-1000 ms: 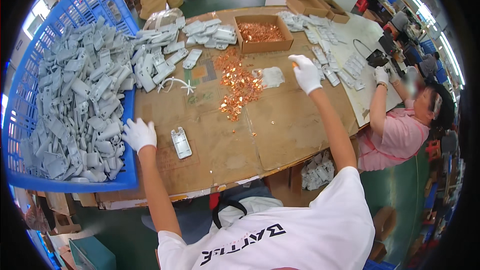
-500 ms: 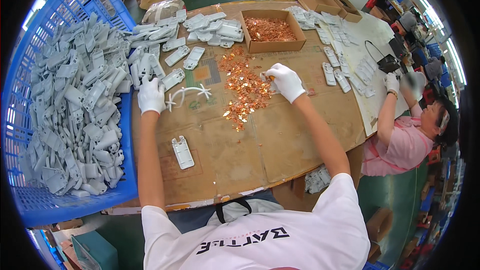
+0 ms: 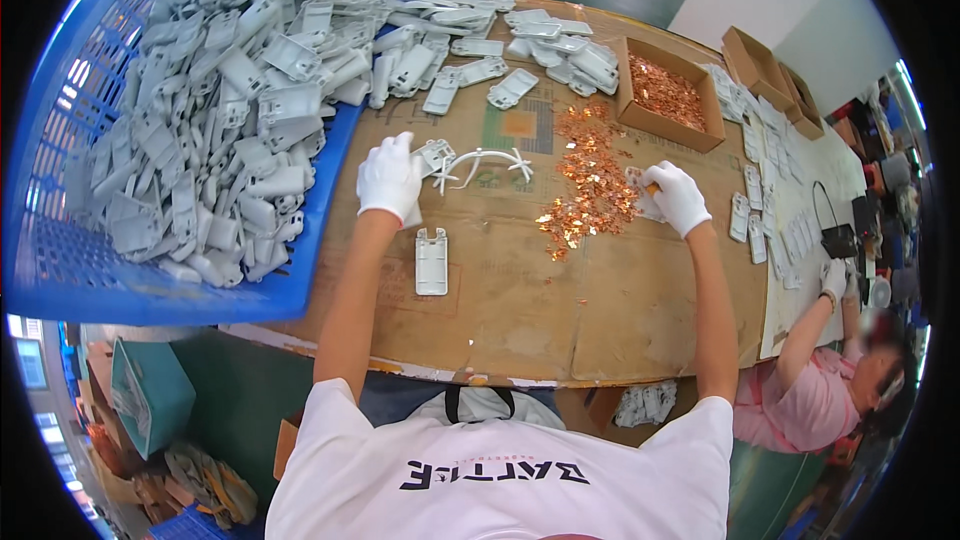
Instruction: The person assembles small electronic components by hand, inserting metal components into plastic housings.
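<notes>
My left hand [image 3: 388, 180], in a white glove, is closed on a pale grey plastic casing [image 3: 412, 217], of which only an edge shows below the palm. Beside its fingertips another casing [image 3: 434, 156] lies next to a white branched plastic piece [image 3: 480, 166]. A single casing [image 3: 432, 262] lies flat nearer me. My right hand [image 3: 676, 197], gloved too, pinches a small thing with an orange part [image 3: 653, 188], mostly hidden by the fingers. It is at the right edge of a spread of small copper-coloured metal pieces [image 3: 590, 185]. A pale flat piece shows under that hand.
A blue crate [image 3: 335, 180] heaped with grey casings stands at the left. More casings [image 3: 570, 45] lie along the far edge. A cardboard box [image 3: 690, 137] of copper pieces is at the far right. A co-worker [image 3: 805, 390] sits at the right by rows of casings.
The whole view has shifted, so the table appears farther right and the crate higher. My left hand has drawn back from the casings by the crate, and a casing's edge now shows beneath it.
</notes>
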Demonstrator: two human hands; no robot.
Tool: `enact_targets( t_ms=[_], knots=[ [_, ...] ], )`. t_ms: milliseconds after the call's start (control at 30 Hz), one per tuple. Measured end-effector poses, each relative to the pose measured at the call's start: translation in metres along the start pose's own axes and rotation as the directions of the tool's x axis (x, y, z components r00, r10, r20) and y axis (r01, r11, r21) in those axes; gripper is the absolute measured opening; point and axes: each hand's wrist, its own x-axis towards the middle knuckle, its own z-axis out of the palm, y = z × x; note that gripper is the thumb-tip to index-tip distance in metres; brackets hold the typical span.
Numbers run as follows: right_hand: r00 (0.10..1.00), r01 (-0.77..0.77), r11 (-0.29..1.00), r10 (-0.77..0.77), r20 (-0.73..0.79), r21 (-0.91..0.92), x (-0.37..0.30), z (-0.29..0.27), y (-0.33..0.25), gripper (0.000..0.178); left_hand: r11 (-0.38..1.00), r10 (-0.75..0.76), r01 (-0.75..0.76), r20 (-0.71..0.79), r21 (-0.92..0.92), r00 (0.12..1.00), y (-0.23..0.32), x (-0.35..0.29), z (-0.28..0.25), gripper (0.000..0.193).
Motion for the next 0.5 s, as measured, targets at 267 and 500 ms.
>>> enact_targets(
  t_ms=[267, 500],
  knots=[
    [0.986, 0.147, 0.98, -0.155, -0.053, -0.133, -0.009, 0.003, -0.001, 0.013, 0.972, -0.068, 0.059, -0.029, -0.228, 0.997, -0.012, 0.007, 0.003, 0.021],
    [0.999, 0.05, 0.998, -0.05, -0.01, 0.042, -0.016, 0.007, 0.022, 0.024, 0.153, -0.07, 0.235, 0.227, -0.96, 0.971, 0.001, -0.088, -0.008, 0.062]
  ],
)
